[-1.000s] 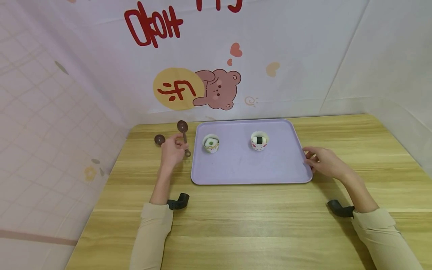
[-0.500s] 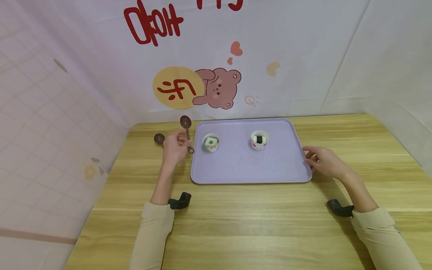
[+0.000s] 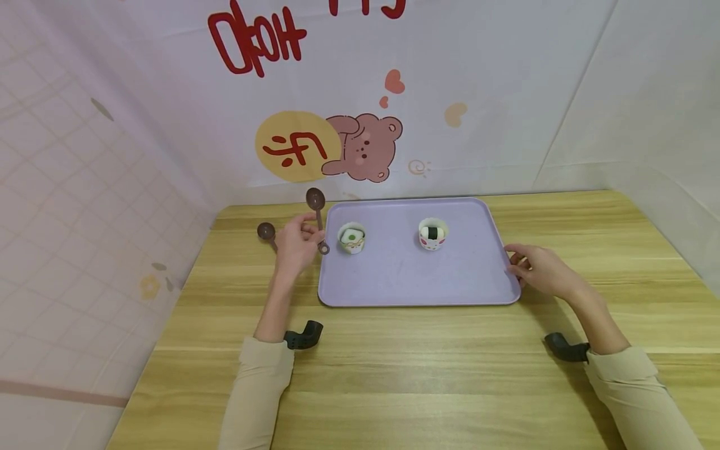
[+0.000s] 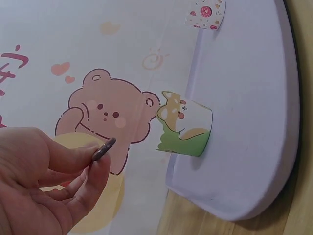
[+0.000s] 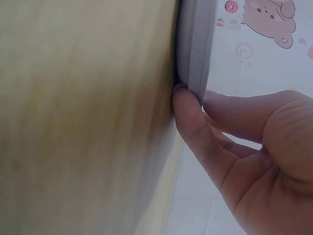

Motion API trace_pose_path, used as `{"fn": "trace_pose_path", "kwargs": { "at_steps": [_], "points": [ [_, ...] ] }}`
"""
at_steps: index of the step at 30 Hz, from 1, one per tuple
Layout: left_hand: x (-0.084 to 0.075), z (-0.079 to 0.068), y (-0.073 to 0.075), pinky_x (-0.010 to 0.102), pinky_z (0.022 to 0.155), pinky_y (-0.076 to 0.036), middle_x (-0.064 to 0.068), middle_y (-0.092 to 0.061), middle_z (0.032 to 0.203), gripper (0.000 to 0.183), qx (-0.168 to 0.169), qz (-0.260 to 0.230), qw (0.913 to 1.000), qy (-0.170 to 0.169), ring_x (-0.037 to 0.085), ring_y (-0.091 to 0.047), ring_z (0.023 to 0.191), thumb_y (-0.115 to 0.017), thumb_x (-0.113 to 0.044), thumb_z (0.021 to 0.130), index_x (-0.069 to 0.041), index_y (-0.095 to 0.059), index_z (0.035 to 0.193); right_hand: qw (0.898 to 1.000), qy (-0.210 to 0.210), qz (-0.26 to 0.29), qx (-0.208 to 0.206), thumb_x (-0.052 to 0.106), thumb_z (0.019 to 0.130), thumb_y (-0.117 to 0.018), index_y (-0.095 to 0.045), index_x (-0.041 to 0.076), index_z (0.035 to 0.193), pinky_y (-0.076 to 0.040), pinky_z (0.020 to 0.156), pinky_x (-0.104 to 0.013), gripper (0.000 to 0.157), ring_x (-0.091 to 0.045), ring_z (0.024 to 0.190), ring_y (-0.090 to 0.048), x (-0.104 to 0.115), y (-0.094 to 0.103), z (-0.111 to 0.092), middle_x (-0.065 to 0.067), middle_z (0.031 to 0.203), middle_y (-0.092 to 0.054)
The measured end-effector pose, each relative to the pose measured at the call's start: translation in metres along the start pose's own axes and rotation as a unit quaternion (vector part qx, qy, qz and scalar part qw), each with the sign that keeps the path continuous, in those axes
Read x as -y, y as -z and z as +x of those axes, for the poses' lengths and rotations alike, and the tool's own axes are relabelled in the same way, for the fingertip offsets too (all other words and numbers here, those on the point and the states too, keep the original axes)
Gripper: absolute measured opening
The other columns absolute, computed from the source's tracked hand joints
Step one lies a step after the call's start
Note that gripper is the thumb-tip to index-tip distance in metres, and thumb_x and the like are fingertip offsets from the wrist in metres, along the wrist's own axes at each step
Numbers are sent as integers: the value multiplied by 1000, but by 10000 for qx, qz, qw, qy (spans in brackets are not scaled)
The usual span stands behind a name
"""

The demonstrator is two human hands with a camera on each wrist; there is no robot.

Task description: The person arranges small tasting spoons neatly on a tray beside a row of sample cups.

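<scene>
Brown spoon point(image 3: 318, 214) is pinched in the left hand point(image 3: 297, 245), by the left edge of the tray point(image 3: 416, 281). The right hand point(image 3: 542, 269) pinches its right edge; a tug there might tip the left cup point(image 3: 352, 244).

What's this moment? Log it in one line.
left hand: pinches brown spoon | right hand: grips tray edge | tray: two cups | table: second spoon
</scene>
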State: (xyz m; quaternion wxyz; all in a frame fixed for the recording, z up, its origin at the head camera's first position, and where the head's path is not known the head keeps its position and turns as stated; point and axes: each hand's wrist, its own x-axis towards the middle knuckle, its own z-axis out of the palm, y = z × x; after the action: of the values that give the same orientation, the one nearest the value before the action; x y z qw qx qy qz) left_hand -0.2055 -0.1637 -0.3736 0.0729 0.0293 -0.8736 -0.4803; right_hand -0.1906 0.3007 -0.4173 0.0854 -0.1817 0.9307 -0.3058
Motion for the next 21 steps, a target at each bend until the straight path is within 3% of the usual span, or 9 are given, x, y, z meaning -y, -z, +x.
{"fn": "trace_pose_path", "kwargs": {
  "at_steps": [12,21],
  "points": [
    [-5,-2,-6,34,72,-56,16,-68,96,37,-43,10,9999,-140,28,-69,86,-70,-3,94,3,-62,129,10000,-42,-34,8,-9,93,-62,-47,-22,130,-57,58,-31,42,-26,76,-66,-1,-2,1,-27,97,-64],
    [-8,-1,-10,30,69,-54,17,-69,96,36,-7,-151,9998,-120,28,-69,86,-71,-3,93,3,-63,128,10000,11,-26,-3,-9,94,-62,-46,-23,130,-57,58,-31,42,-27,77,-66,-2,-2,1,-27,97,-64]
  ]
}}
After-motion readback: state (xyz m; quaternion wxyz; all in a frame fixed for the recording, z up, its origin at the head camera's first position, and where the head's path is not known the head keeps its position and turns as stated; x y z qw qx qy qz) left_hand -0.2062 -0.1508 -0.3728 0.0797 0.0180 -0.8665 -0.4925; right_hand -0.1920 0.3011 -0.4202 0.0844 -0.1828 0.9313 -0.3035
